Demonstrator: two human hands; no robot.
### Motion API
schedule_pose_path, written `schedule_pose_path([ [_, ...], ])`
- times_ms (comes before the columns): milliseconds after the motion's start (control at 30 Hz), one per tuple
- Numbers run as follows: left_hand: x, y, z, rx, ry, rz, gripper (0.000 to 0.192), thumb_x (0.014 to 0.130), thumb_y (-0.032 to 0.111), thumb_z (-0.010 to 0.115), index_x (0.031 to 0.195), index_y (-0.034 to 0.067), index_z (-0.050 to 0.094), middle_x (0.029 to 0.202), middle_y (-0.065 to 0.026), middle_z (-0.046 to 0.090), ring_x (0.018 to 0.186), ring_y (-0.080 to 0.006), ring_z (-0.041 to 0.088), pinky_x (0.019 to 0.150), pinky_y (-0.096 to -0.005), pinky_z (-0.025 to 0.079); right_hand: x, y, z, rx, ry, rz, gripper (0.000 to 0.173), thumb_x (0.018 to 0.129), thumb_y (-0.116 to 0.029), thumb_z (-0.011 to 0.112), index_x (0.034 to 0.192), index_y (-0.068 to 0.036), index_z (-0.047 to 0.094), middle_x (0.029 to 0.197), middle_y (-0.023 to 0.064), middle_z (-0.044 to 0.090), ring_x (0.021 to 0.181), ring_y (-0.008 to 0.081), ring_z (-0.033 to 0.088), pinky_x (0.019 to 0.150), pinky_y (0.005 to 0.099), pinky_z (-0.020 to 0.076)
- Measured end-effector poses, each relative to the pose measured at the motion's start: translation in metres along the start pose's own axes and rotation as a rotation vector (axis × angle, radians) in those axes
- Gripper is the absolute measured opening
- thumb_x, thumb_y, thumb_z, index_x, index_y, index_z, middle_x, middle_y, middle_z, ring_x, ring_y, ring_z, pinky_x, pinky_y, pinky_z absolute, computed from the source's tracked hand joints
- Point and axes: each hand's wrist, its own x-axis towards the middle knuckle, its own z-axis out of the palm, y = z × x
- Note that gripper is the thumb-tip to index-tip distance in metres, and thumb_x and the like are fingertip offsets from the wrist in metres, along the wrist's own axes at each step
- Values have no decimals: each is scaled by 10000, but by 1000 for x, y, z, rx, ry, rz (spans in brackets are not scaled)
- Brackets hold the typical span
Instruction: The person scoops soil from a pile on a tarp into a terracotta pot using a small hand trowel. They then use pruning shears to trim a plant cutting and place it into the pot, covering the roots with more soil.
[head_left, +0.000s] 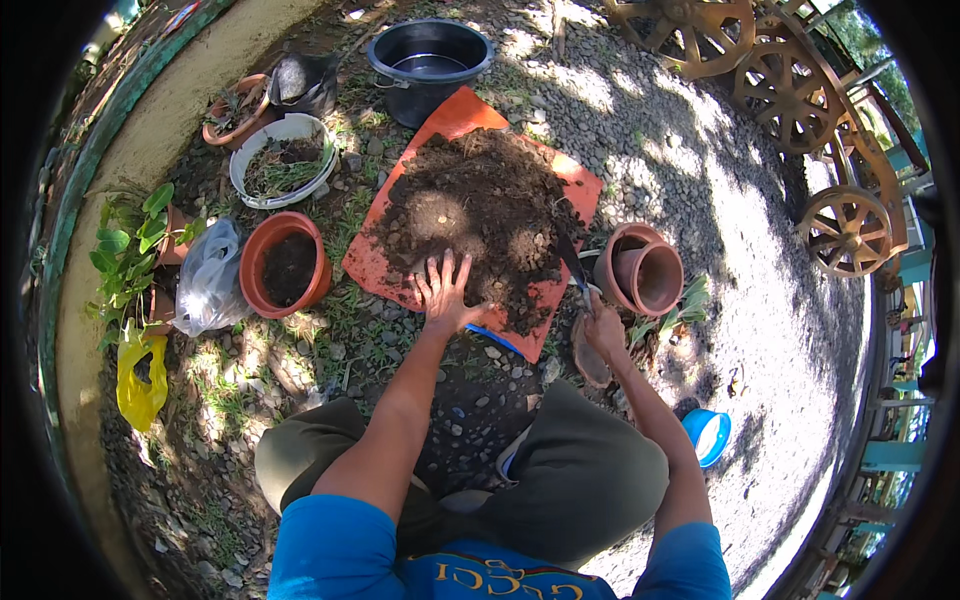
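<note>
A mound of dark soil (487, 195) is spread over an orange-red sheet (379, 262) on the ground before me. My left hand (445, 292) lies palm down with fingers spread at the near edge of the soil. My right hand (602, 328) grips the handle of a garden trowel (574, 264) at the sheet's right side. Its dark blade points away from me and rests against the soil's edge. Just right of the trowel lie brown plastic pots (654, 279), one nested inside the other.
To the left stand a brown pot with soil (321, 274), a clear plastic bag (210, 281), leafy potted plants (120, 247), a yellow bag (142, 382) and a white basin (244, 187). A black tub (420, 94) sits beyond the sheet. A blue container (706, 439) is at right.
</note>
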Motion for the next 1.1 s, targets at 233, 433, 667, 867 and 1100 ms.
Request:
schedule_pose_path([
  [233,22,41,36,100,38,314,1105,639,697,696,1508,310,134,1575,-88,13,1428,-411,-16,1092,-675,13,-15,-44,39,140,-80,27,597,864,-164,532,1436,-185,361,997,261,549,860,458,585,754,521,477],
  [433,51,39,43,112,68,278,1018,702,637,691,1504,302,161,1573,-73,36,1425,-415,-32,1081,-698,32,-16,-39,20,128,-116,-8,569,884,-184,539,1430,-184,378,949,240,566,874,448,566,799,513,455],
  [667,56,35,51,104,39,293,922,801,592,621,1512,280,124,1577,-75,20,1434,-383,-33,1132,-609,34,-24,-11,45,115,35,21,604,883,-157,525,1455,-179,332,977,244,547,848,437,583,759,496,477],
  [867,65,31,63,1,178,367,786,867,515,582,1501,253,197,1572,-97,64,1436,-377,23,1159,-521,78,-34,-49,98,424,31,14,607,877,-160,553,1449,-154,349,1002,233,589,869,399,611,788,460,482],
  [1100,81,38,61,-272,326,267,623,874,491,578,1417,245,396,1507,-103,219,1409,-383,108,1137,-518,198,-15,-89,95,752,-202,160,546,916,-103,549,1425,-24,365,1355,163,517,1163,164,532,947,281,420],
])
